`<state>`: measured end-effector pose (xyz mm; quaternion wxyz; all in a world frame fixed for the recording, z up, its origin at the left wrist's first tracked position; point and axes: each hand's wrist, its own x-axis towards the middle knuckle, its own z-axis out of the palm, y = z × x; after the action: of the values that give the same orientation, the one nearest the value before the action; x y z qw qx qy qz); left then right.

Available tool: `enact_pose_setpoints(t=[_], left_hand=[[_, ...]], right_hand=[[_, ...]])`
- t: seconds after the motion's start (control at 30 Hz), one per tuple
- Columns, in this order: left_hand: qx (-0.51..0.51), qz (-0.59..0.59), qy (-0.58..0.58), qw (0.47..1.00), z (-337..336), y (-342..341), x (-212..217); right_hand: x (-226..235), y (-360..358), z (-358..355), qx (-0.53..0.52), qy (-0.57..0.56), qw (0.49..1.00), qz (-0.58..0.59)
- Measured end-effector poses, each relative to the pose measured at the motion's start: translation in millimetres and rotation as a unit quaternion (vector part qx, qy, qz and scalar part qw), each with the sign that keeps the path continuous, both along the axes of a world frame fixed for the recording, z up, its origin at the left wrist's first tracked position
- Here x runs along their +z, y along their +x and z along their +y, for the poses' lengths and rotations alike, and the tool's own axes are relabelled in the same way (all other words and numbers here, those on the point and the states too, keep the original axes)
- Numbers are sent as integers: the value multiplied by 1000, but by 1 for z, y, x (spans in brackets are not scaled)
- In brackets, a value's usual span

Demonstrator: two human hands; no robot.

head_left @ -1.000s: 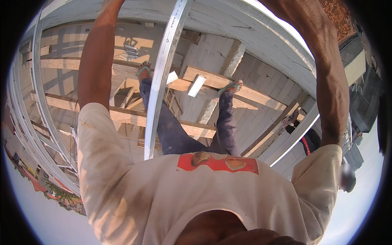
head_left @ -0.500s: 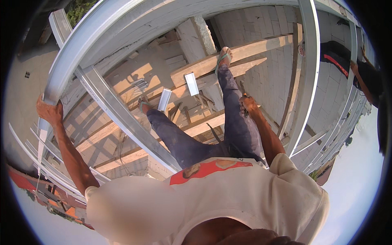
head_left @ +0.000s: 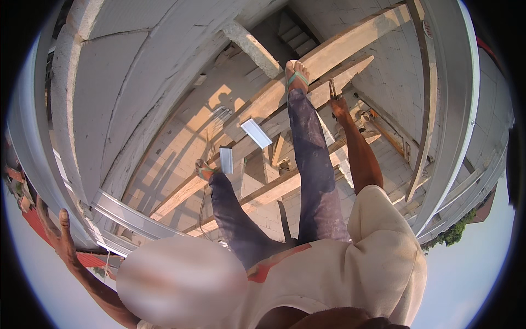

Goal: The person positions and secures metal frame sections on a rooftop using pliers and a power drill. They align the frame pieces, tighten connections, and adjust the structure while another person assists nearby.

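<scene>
My left hand (head_left: 57,233) is raised at the far left, thumb and fingers stretched apart, holding nothing. It is beside a long silvery metal channel (head_left: 27,131) that bends along the rim of the view; whether they touch I cannot tell. My right hand (head_left: 339,108) is closed around a slim hand tool (head_left: 332,89), its end pointing away from me; its exact kind is too small to make out. Below that hand run wooden beams (head_left: 350,41). Two short cut pieces of metal channel, one nearer the middle (head_left: 256,133) and one lower left (head_left: 226,160), rest by the beams.
My sandalled feet (head_left: 297,77) are on the timber, high above a sunlit floor (head_left: 181,126). A grey block wall (head_left: 131,71) rises at the left. Another metal channel (head_left: 457,109) and an upright plank (head_left: 429,98) stand at the right. A lower metal channel (head_left: 137,219) crosses at the left.
My left hand has let go of the metal channel and opened, moving lower. My view has turned. My right hand has moved forward from beside my leg, still holding the tool.
</scene>
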<state>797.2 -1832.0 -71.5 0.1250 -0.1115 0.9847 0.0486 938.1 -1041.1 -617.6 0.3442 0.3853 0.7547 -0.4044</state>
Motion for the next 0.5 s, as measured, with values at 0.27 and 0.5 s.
enact_pose_setpoints(t=[0.27, 0.5], left_hand=[[59, 96, -113, 987, 23, -47, -36], [51, 148, -206, 966, 34, -45, -42]], right_hand=[[-109, -29, 10, 115, 185, 971, 100], [-165, -5, 12, 175, 221, 959, 41]])
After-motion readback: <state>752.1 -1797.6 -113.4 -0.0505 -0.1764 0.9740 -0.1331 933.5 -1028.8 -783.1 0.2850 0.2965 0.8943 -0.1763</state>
